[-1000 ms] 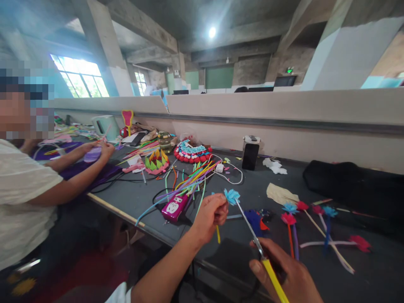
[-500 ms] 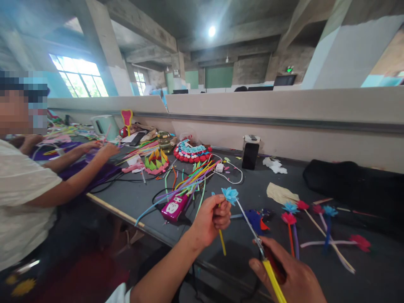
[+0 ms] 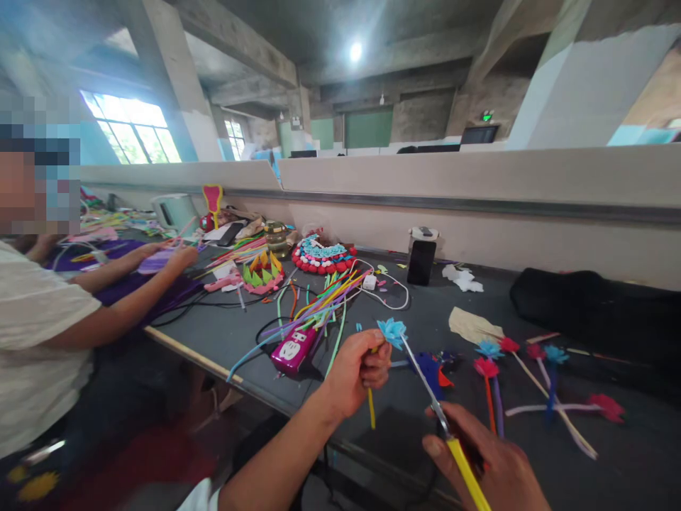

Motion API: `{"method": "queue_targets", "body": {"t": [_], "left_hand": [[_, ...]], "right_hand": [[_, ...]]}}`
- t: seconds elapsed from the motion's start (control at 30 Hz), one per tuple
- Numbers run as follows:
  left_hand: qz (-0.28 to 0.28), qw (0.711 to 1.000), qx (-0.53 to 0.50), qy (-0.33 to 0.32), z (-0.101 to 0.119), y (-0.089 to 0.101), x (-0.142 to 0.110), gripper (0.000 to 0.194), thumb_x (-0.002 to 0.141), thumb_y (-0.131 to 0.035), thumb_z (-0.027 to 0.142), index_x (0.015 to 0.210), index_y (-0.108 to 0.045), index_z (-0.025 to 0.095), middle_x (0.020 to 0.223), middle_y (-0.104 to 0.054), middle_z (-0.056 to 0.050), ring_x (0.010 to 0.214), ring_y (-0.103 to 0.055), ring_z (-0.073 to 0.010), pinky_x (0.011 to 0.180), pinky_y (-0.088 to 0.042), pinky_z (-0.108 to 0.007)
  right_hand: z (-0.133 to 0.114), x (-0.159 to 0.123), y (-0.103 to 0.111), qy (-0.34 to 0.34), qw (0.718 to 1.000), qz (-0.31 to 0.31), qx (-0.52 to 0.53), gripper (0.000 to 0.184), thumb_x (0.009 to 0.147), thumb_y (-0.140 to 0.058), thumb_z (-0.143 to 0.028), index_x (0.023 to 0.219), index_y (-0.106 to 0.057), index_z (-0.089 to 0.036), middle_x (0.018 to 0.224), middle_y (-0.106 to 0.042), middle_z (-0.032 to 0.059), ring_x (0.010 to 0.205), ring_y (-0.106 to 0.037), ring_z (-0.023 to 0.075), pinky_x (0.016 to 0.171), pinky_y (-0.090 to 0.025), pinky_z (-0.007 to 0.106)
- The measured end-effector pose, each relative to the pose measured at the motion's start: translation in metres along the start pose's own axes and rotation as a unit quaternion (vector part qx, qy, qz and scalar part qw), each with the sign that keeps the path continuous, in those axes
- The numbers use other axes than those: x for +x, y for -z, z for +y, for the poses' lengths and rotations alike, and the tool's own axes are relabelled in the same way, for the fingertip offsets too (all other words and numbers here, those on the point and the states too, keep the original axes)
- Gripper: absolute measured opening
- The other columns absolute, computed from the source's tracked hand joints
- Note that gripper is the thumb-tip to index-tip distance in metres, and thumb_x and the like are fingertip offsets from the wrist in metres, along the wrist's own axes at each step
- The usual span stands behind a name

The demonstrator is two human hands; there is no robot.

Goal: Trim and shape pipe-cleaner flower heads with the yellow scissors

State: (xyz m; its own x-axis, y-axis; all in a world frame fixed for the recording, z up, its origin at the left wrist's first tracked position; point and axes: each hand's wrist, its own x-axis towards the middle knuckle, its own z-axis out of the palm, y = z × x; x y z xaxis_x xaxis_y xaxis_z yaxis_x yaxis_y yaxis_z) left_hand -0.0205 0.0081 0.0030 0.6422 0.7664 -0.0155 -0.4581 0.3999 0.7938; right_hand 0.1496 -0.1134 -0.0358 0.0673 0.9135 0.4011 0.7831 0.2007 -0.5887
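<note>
My left hand [image 3: 362,367] is closed in a pinch around a light blue craft flower [image 3: 392,332]. A yellow strip like a stem [image 3: 372,408] hangs below those fingers. In my right hand [image 3: 486,454] is a pair of scissors [image 3: 432,397] with long thin metal blades and a yellow handle. Their tip meets the right side of the blue petals; whether the blades are parted is hard to make out. To the right lie finished-looking flowers, a pink one [image 3: 486,367], a light blue one [image 3: 489,349] and several others on coloured strips.
Bundled coloured strips [image 3: 330,301] lie over a magenta power socket block [image 3: 291,350]. Behind them sit a red, white and blue beaded piece [image 3: 324,255] and a green jar [image 3: 277,239]. A phone [image 3: 422,262] stands upright. A co-worker's arms [image 3: 122,305] are at the left.
The blue flower has shifted slightly right and down, with the scissors' tip still against it. The co-worker's hands at the left now show a purple piece between them.
</note>
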Motion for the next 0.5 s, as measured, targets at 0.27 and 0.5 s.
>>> {"method": "queue_targets", "body": {"t": [0.27, 0.5], "left_hand": [[0.122, 0.968, 0.175, -0.132, -0.007, -0.002, -0.001, 0.019, 0.082, -0.062, 0.036, 0.086, -0.054, 0.018, 0.062, -0.043, 0.007, 0.045, -0.030, -0.0040, 0.043, -0.019, -0.020], [0.126, 0.929, 0.303, -0.172, -0.007, 0.001, -0.002, 0.029, 0.084, -0.061, 0.042, 0.078, -0.063, 0.014, 0.060, -0.041, 0.005, 0.054, -0.034, -0.0070, 0.050, -0.025, -0.022]], "right_hand": [[-0.004, 0.000, 0.001, -0.074, 0.990, 0.005, 0.122, 0.040, 0.081, -0.055, -0.063, 0.089, -0.070, -0.026, 0.073, -0.076, -0.0013, 0.056, -0.069, 0.0153, 0.049, -0.048, 0.015], [-0.016, 0.003, 0.013, -0.154, 0.960, -0.060, 0.227, 0.049, 0.076, -0.055, -0.070, 0.079, -0.068, -0.022, 0.049, -0.054, -0.0024, 0.041, -0.048, 0.0117, 0.040, -0.037, 0.020]]}}
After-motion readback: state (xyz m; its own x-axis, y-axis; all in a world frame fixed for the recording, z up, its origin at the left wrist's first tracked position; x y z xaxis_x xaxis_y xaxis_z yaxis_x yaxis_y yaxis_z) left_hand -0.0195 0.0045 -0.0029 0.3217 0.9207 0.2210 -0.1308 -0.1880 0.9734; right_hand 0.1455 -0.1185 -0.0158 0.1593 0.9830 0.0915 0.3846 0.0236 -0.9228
